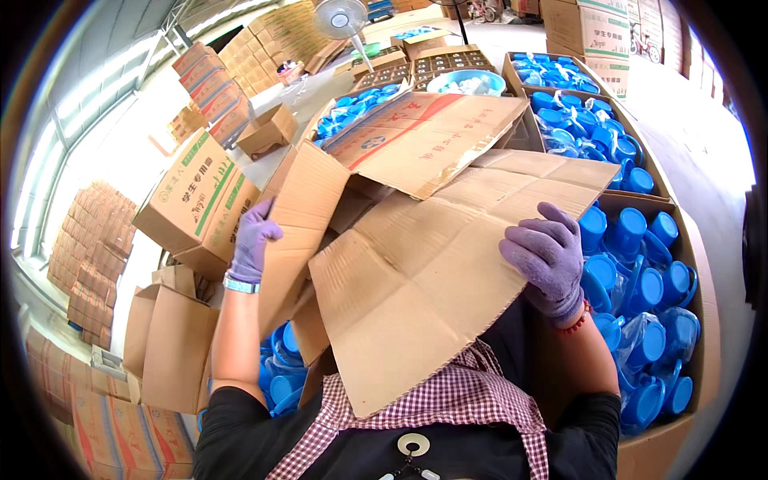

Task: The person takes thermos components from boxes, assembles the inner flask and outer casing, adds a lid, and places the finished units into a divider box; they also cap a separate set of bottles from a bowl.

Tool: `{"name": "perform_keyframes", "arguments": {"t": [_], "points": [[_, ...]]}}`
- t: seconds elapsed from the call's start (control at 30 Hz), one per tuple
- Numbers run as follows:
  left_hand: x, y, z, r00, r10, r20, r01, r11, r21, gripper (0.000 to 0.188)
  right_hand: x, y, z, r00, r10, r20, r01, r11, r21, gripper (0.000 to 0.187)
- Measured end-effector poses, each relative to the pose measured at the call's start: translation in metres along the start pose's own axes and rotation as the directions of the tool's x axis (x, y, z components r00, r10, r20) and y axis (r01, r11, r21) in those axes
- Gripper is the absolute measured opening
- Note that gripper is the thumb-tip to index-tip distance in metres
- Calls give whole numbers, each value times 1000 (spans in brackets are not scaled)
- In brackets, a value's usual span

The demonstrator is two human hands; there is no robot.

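Observation:
A creased brown cardboard sheet lies tilted across the middle in front of my chest, its lower corner close to my checked apron. My right hand, in a purple glove, grips the sheet's right edge with curled fingers. On the left, my gloved left hand is closed on the edge of an upright cardboard flap. Behind both, a printed cardboard panel with a red stripe leans over the boxes. Blue plastic cups show below the flap; the sheet hides what lies beneath it.
Open cartons of bagged blue cups line my right side. Farther back stand a light-blue basin and a white fan. A green-striped carton and an open empty box are at left, with stacked cartons beyond.

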State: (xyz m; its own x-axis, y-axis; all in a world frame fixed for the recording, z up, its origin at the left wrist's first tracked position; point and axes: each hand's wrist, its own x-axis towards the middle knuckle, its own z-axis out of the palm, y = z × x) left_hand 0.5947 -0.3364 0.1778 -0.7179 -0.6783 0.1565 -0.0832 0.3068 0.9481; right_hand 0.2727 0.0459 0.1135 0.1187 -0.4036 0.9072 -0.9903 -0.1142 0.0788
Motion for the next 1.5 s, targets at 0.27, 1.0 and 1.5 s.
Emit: {"name": "perform_keyframes", "arguments": {"t": [0.27,1.0,1.5], "points": [[-36,64,-57,945,226,-235,-243,969,-45,76,17,30,70,978,25,-206,-21,1000,18,24],[-126,-184,-59,967,-7,-255,210,592,778,79,-77,-16,223,250,963,100,-789,142,597,46],[-144,-314,-134,703,-639,-311,220,612,-760,57,84,-64,276,620,485,617,-612,-193,767,85]]}}
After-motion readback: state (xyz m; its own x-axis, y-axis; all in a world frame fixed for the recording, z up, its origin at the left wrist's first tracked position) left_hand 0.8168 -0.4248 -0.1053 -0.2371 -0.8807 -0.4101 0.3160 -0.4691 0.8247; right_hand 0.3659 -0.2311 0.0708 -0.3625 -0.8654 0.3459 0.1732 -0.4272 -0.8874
